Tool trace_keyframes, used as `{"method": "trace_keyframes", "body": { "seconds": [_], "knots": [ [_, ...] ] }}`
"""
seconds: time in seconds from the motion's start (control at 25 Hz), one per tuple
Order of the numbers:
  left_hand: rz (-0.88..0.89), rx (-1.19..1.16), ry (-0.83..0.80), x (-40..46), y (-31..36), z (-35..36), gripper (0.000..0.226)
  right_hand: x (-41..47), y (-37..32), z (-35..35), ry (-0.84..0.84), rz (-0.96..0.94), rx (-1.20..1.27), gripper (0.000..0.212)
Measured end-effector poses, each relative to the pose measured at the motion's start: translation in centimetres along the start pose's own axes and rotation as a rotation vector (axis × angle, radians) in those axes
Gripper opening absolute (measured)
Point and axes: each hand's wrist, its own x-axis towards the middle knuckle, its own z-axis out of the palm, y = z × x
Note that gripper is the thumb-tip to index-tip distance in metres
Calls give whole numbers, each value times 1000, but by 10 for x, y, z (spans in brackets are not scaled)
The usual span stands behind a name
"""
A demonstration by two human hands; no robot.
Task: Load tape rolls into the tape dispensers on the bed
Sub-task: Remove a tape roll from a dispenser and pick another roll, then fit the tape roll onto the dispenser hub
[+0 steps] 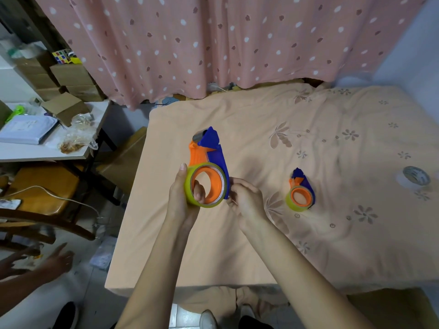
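An orange and blue tape dispenser (215,153) is held above the bed (332,222), with a yellow-green tape roll (190,186) seated on its orange hub. My left hand (183,198) grips the roll, thumb inside the hub and a finger up its left side. My right hand (244,198) pinches at the roll's lower right edge by the blue plate. A second dispenser (301,189) with a yellow-green roll on it lies on the bed to the right. A clear tape roll (416,175) lies flat at the far right.
A pink spotted curtain (213,43) hangs behind the bed. At left stand a white table (47,153) with boxes and bags, and a wooden chair (45,186). Another person's hands (47,260) show at lower left.
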Motion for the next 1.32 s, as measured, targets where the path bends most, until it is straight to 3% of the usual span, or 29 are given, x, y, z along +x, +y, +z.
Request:
{"method": "trace_keyframes", "body": {
  "seconds": [0.24, 0.36, 0.64, 0.96, 1.04, 1.16, 1.32],
  "knots": [
    [-30, -90, 21, 6, -6, 16, 58, -1, -7, -17, -36, -246, -270, 33],
    [-60, -153, 37, 9, -10, 27, 57, -2, -18, -26, -64, -327, -340, 15],
    [-135, -167, 63, 13, -29, 61, 50, 16, -33, -48, 161, -656, -777, 19],
    [-257, -99, -22, 20, -46, 76, 67, 42, -29, -65, 239, -538, -850, 21],
    [-290, 1, -110, 25, -52, 71, 62, 52, -24, -67, 260, -509, -873, 22],
    [-291, 179, -236, 40, -57, 55, 36, 66, -17, -66, 275, -450, -904, 25],
    [-306, 548, -125, 67, -62, 37, 35, 81, -7, -64, 306, -411, -953, 28]
  ]
}}
